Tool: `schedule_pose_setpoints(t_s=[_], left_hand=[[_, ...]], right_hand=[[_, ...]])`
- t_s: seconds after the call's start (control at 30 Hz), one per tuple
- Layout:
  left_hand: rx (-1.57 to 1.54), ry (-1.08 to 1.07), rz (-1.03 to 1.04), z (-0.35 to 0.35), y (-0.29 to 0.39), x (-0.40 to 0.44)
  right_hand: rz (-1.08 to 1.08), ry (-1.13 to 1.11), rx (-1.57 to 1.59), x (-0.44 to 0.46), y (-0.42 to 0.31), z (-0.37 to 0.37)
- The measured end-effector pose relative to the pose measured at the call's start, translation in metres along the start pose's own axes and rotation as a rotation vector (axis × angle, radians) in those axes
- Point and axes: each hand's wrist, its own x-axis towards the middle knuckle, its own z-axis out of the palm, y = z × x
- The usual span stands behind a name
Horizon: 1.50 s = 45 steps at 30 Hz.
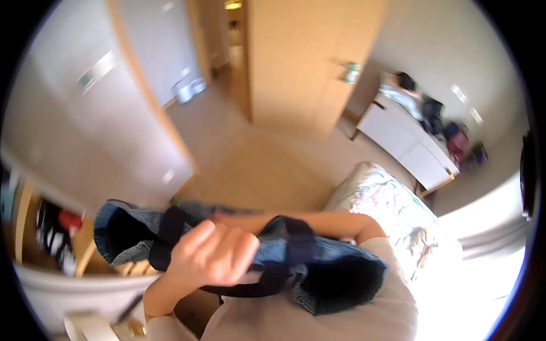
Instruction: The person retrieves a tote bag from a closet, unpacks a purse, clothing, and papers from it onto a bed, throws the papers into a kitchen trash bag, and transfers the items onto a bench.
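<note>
My left grip (213,256) clamped on denim (274,250); dark bands (300,240) already round denim; right grip hidden, can't tell.

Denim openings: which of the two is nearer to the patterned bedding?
The right opening is nearer the bedding; the left opening lies farther from it, beyond the left hand.

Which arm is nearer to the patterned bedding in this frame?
Right. The right arm bends beside the patterned bedding, its far end hidden by the denim bundle. The left hand, closed on that bundle, is farther away, toward the picture's left.
</note>
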Motion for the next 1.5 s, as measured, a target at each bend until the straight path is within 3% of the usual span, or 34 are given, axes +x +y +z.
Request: schedule_pose_setpoints(t_s=[0.03,0.1,0.17,0.23,0.3,0.4,0.5,0.57,0.67,0.83,0.9,0.93,1.0,1.03,1.1,1.2,1.23,1.3,1.37,1.43,1.5], left_hand=[[-0.154,-0.171,-0.037,0.027,-0.006,0.015],[-0.324,-0.199,0.045,0.100,-0.016,0.033],[-0.355,-0.281,0.054,0.138,-0.011,0.045],[-0.383,-0.272,0.039,0.157,-0.001,0.065],[-0.530,-0.129,-0.013,0.164,0.011,0.090],[-0.474,0.004,0.159,0.210,0.016,0.116],[-0.755,-0.160,0.038,0.242,0.009,0.162],[-0.809,-0.211,0.101,0.269,-0.001,0.190],[-0.922,0.048,0.171,0.301,-0.011,0.227],[-0.905,0.134,0.405,0.409,-0.041,0.320],[-1.185,-0.173,0.311,0.465,-0.045,0.353],[-1.186,-0.176,0.334,0.483,-0.049,0.366],[-1.120,-0.571,0.534,0.516,-0.056,0.395],[-1.129,-0.582,0.560,0.527,-0.055,0.412],[-1.200,-0.445,0.657,0.547,-0.046,0.451],[-1.284,-0.037,0.786,0.551,-0.043,0.505],[-1.324,0.079,0.815,0.558,-0.035,0.522],[-1.304,0.165,0.857,0.581,-0.015,0.559],[-1.278,0.257,0.887,0.611,0.008,0.596],[-1.239,0.322,0.881,0.640,0.029,0.632],[-1.238,0.298,0.855,0.672,0.044,0.676]], right_hand=[[0.064,-0.148,0.104,-0.016,0.001,-0.017],[0.368,-0.437,0.426,-0.061,0.009,-0.030],[0.598,-0.469,0.529,-0.110,0.026,-0.047],[0.743,-0.418,0.550,-0.140,0.047,-0.066],[0.863,-0.374,0.559,-0.163,0.064,-0.083],[0.998,-0.298,0.564,-0.189,0.090,-0.109],[1.107,-0.227,0.569,-0.211,0.117,-0.127],[1.162,-0.182,0.574,-0.223,0.138,-0.137],[1.243,-0.148,0.577,-0.241,0.176,-0.151],[1.280,-0.035,0.491,-0.259,0.252,-0.196],[1.295,0.020,0.438,-0.262,0.278,-0.228],[1.305,0.045,0.409,-0.266,0.289,-0.243],[1.329,0.114,0.346,-0.276,0.304,-0.274],[1.341,0.152,0.310,-0.280,0.311,-0.289],[1.360,0.207,0.247,-0.299,0.316,-0.316],[1.217,0.292,0.048,-0.398,0.349,-0.310],[1.391,0.339,-0.003,-0.321,0.312,-0.398],[1.823,0.583,0.324,-0.324,0.288,-0.489],[1.924,0.692,0.579,-0.344,0.264,-0.545],[1.952,0.439,0.233,-0.404,0.240,-0.573],[1.660,0.892,0.258,-0.410,0.232,-0.606]])
